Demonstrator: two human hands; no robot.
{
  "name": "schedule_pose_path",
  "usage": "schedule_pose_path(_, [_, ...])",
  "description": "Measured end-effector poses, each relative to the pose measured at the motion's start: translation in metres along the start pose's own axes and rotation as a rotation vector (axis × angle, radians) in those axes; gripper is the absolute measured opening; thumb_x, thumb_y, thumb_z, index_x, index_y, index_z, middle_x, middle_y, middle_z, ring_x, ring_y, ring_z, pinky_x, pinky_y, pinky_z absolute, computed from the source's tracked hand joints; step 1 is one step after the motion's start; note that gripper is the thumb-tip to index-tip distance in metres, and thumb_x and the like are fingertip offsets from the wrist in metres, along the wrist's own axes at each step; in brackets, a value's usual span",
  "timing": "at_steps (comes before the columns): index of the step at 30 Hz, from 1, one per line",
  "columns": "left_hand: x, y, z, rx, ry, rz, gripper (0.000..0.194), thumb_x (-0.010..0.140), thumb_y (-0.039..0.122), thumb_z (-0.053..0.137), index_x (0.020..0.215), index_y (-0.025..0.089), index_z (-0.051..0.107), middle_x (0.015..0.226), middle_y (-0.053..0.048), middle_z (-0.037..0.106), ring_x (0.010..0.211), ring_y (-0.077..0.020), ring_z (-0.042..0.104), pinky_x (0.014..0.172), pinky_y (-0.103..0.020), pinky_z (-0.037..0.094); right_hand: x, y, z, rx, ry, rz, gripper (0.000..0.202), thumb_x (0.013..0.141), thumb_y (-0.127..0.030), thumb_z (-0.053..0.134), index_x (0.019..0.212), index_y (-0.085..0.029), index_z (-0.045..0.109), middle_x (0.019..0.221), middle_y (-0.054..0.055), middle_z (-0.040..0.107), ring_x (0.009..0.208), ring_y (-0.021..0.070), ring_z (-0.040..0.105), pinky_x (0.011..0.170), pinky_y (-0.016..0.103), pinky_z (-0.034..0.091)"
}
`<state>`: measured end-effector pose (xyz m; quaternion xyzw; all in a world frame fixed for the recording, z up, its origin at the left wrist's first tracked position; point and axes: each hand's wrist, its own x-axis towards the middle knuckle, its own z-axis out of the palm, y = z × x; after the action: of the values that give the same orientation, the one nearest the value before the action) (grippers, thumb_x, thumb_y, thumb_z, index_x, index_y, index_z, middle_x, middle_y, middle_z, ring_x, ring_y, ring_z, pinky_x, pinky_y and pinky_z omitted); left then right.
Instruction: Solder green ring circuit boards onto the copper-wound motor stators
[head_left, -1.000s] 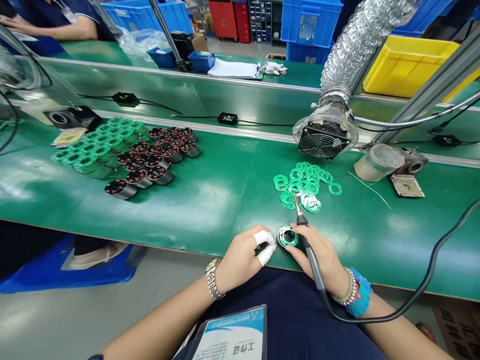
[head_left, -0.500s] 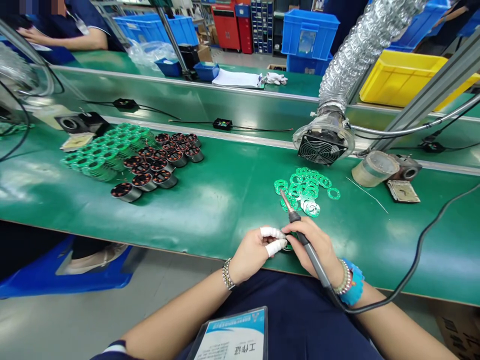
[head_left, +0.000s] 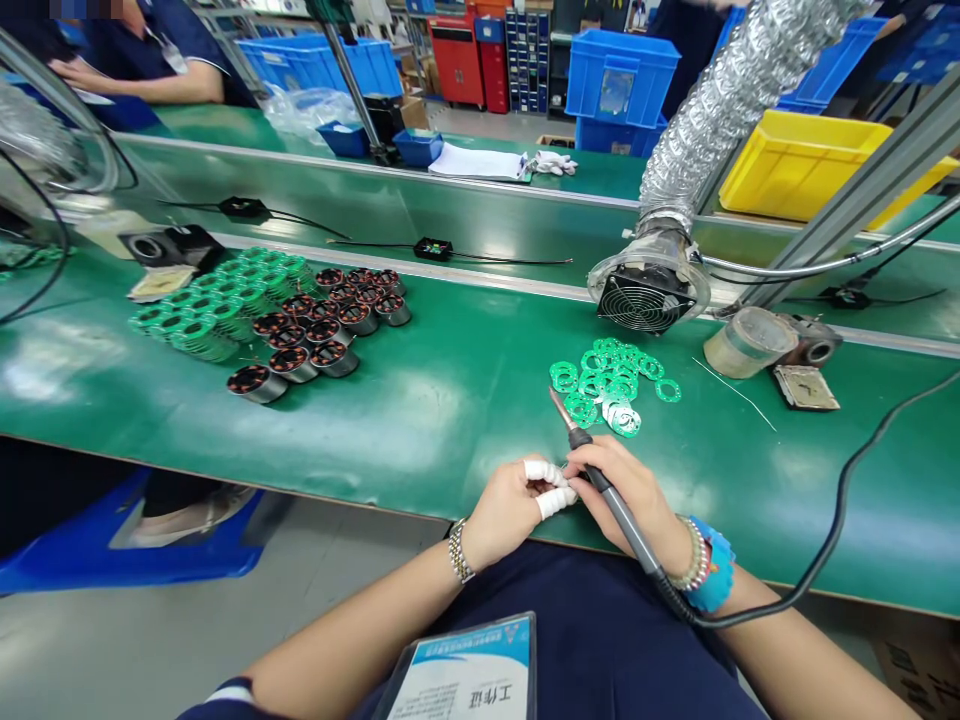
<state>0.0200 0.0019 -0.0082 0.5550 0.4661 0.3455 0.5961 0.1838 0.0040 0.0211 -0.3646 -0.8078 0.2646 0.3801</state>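
RISKS: Your right hand (head_left: 637, 505) carries the soldering iron (head_left: 624, 522) slung across it, while its thumb and index pinch in at lower centre of frame; other fingers are tucked under, mostly hidden. Divided grip, so poss. roll of the handle. The metal tip (head_left: 562, 411) points up-frame, close to the green ring boards (head_left: 616, 378) right of centre; if hot (temp. can't be read from here), a wrist twist could scorch a board or shove the heap. The cable (head_left: 835, 525) loops from the handle's lower end toward the right edge; a snag there would likely tug the tip sideways.

Your left hand (head_left: 501, 508) has thumb and index nearly closed, both in white coverings (head_left: 554, 502), ends up against the right fingertips. Whatever sits btwn them is hidden: can't confirm a hold. Fingers that tight also block your view, so a misplaced part could go unnoticed.

CONDITION: Iron has a dark grey handle, black collar and brownish tapered tip, tilted toward upper left over the green bench (head_left: 450, 430). Boards are thin flat rings, open-centred, overlapping in no order; a few nearest you look whitish, poss. glare. Metal cylinders (head_left: 335, 359) w/ copper-coloured windings stand left of centre, well apart from your hands.
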Motion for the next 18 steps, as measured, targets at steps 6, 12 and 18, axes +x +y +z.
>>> schedule_pose_path(6, [-0.002,0.003,-0.003,-0.038,-0.017,0.000,0.021,0.071,0.034,0.066,0.071,0.013,0.060,0.070,-0.001,0.053,0.062,-0.0102,0.047,0.057,-0.022,0.042,-0.004,-0.001,0.000,-0.025,0.015,0.033,0.020,0.087,-0.012,0.045,0.106,-0.019,0.049,0.083,0.005,0.054,0.076,0.0168,0.051,0.069,0.030,0.046])
schedule_pose_path(12, [-0.007,0.006,-0.006,-0.142,-0.041,-0.084,0.023,0.074,0.036,0.062,0.073,0.014,0.056,0.063,0.002,0.052,0.055,-0.0088,0.049,0.054,-0.021,0.044,-0.012,-0.004,0.007,-0.070,0.045,0.032,0.022,0.086,-0.011,0.044,0.105,-0.019,0.049,0.084,0.007,0.056,0.081,0.0195,0.051,0.072,0.035,0.046])
schedule_pose_path(18, [-0.005,0.005,-0.012,-0.094,-0.103,-0.147,0.022,0.075,0.034,0.061,0.072,0.013,0.056,0.063,0.000,0.057,0.056,-0.0098,0.054,0.059,-0.024,0.048,-0.024,-0.012,-0.013,-0.022,0.158,0.095,0.016,0.084,-0.009,0.053,0.096,-0.019,0.057,0.080,0.004,0.058,0.075,0.0167,0.055,0.068,0.029,0.046])
